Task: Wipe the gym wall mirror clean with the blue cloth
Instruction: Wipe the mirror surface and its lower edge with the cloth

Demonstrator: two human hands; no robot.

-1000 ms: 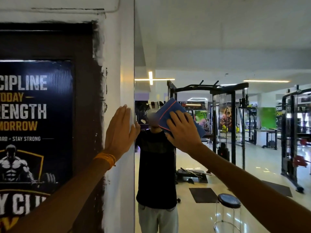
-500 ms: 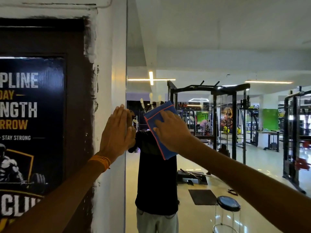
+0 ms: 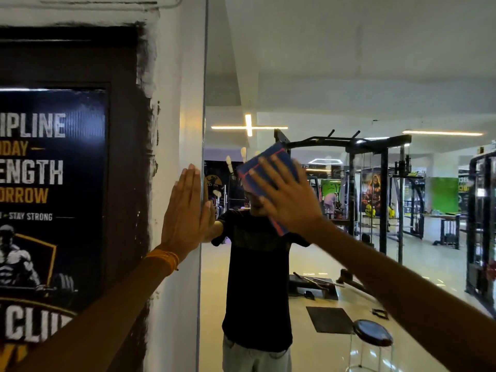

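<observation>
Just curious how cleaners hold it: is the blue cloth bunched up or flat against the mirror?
Flat. The blue cloth lies as a neat rectangle under the right hand, whose fingers are spread over it.

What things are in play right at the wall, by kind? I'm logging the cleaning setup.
Bare hands: 2 (left hand flat by the mirror's edge, right hand pressing the cloth)
Blue cloth with red stitching: 1
Large wall mirror: 1
Dark gym poster: 1
Total: 5

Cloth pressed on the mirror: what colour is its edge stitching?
Red-orange trim on the blue cloth; head view.
</observation>
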